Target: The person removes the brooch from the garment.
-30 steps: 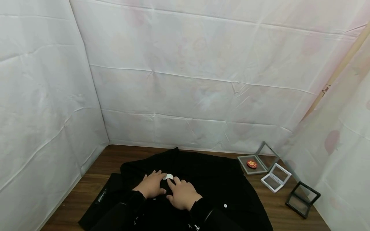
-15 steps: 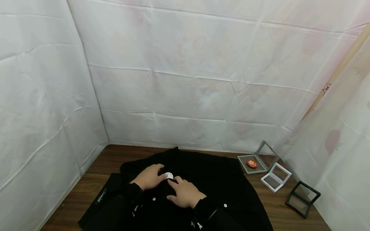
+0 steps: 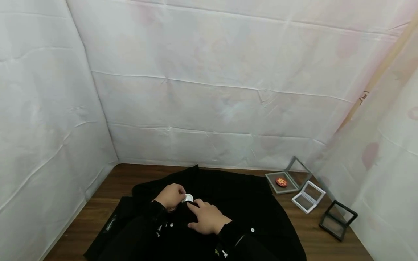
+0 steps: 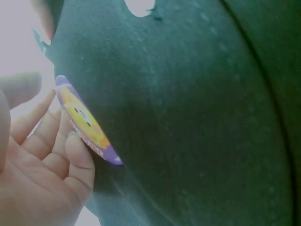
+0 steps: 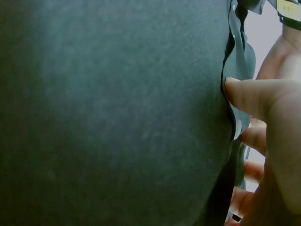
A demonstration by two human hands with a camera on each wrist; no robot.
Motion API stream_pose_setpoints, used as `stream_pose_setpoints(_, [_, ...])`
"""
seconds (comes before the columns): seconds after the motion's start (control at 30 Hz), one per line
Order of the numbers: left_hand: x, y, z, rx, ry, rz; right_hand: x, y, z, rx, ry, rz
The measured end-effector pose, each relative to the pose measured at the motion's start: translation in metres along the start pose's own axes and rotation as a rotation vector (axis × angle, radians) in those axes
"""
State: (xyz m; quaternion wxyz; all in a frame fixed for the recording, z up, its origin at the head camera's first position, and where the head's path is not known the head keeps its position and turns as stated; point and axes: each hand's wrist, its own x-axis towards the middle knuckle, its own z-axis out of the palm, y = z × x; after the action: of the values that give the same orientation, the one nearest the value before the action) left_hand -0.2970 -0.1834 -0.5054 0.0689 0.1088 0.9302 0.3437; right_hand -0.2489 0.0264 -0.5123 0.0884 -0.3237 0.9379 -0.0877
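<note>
A black buttoned garment (image 3: 235, 195) lies spread over the wooden table. A round badge sits at the centre; in the head view it appears as a white disc (image 3: 188, 198). The left wrist view shows the badge (image 4: 87, 122) edge-on, its purple rim and yellow-orange cartoon face turned to that camera. My left hand (image 3: 171, 196) has its fingers curled at the badge's left edge and holds it. My right hand (image 3: 209, 218) rests on the cloth, index fingertip just right of the badge. In the right wrist view its thumb (image 5: 254, 92) touches the fabric edge near a white button (image 5: 237, 128).
At the right stand several opened display cases: a grey one (image 3: 290, 192) with a red flower-patterned badge (image 3: 281, 182), a white one (image 3: 303, 202) and a black one (image 3: 332, 227). White buttons (image 3: 252, 230) dot the garment. White curtain walls (image 3: 212, 112) enclose the table.
My left hand has gone from fingers spread flat beside the badge to fingers curled at its edge. My right hand stays nearly in place. The head view has shifted slightly.
</note>
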Motion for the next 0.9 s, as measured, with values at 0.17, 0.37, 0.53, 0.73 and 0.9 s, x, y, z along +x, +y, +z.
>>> stream_pose_setpoints(0.17, [0.001, 0.01, 0.001, 0.045, 0.024, 0.012, -0.002, 0.0, -0.003, -0.005, -0.006, 0.021])
stream_pose_setpoints(0.37, [0.002, 0.012, 0.004, 0.08, 0.048, 0.006, -0.002, 0.0, -0.002, -0.009, -0.005, 0.015])
stream_pose_setpoints(0.53, [-0.002, 0.014, 0.002, 0.087, 0.065, 0.006, -0.001, 0.0, 0.0, -0.01, -0.014, 0.019])
stream_pose_setpoints(0.73, [-0.007, 0.014, -0.002, 0.095, 0.1, 0.012, -0.002, -0.002, -0.001, -0.018, -0.015, 0.019])
stream_pose_setpoints(0.9, [-0.008, 0.009, -0.005, 0.083, 0.111, -0.022, -0.001, -0.001, 0.001, -0.031, 0.003, 0.004])
